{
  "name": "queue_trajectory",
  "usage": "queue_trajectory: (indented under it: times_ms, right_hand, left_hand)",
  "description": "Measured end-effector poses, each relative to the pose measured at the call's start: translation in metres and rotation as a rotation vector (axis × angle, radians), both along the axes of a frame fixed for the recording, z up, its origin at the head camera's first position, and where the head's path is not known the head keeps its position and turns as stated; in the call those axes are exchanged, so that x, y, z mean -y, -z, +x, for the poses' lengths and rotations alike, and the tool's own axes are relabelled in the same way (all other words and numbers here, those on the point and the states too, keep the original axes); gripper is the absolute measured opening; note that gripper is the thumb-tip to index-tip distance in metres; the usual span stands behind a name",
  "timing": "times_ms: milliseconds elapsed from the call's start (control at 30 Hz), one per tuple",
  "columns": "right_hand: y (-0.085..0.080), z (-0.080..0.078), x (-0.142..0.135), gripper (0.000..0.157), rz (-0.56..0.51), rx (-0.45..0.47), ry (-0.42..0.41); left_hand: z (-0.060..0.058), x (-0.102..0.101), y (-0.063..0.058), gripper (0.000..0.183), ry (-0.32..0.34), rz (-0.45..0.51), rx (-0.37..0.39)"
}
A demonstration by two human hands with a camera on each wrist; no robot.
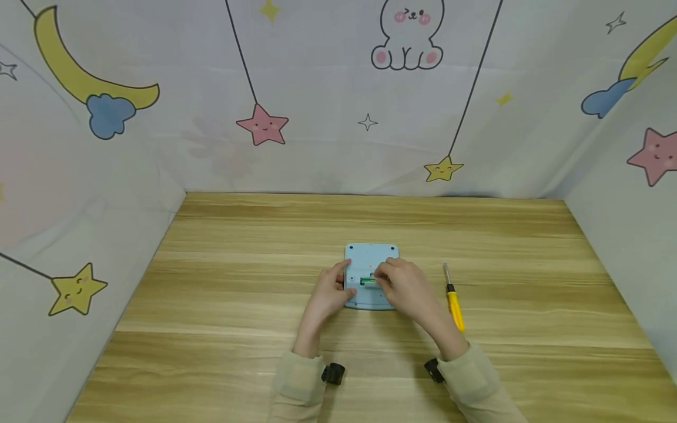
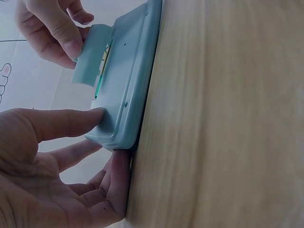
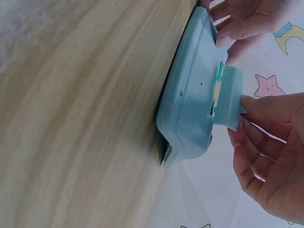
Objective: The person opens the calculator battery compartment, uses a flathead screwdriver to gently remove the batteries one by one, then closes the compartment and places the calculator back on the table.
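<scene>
A light-blue plastic device (image 1: pixel 365 258), shaped like a desk calculator, lies back side up on the table. My left hand (image 1: pixel 329 292) grips its left edge, the thumb on the back panel and the fingers round the side. With thumb and fingers, my right hand (image 1: pixel 406 285) pinches a small light-blue battery cover (image 3: pixel 229 97). The cover is tilted up from the opening in the back, as both wrist views show. Inside that opening a green and yellowish strip, apparently a battery (image 2: pixel 99 87), is partly visible; the cover and my right fingers hide the remainder in the head view.
A screwdriver (image 1: pixel 453 305) with a yellow handle lies on the wooden table (image 1: pixel 222 294), right of my right hand. Fabric walls (image 1: pixel 328 106) printed with stars and moons stand at the back and both sides.
</scene>
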State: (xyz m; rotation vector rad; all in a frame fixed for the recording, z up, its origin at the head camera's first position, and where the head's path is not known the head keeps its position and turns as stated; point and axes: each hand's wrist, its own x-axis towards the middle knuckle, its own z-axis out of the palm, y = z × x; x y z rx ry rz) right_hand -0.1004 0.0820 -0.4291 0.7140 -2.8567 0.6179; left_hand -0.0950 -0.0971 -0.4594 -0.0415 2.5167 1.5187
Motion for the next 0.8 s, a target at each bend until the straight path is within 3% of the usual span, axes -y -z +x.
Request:
queue_trajectory:
  times_ms: [433, 800]
  right_hand:
    - [-0.002, 0.003, -0.009, 0.005, 0.015, -0.012, 0.016]
    - [-0.002, 0.005, -0.018, 0.005, 0.013, 0.031, 0.029]
  left_hand:
    - [-0.001, 0.000, 0.002, 0.065, 0.000, 0.016, 0.005]
    - [-0.001, 0.000, 0.000, 0.065, -0.004, 0.016, 0.010]
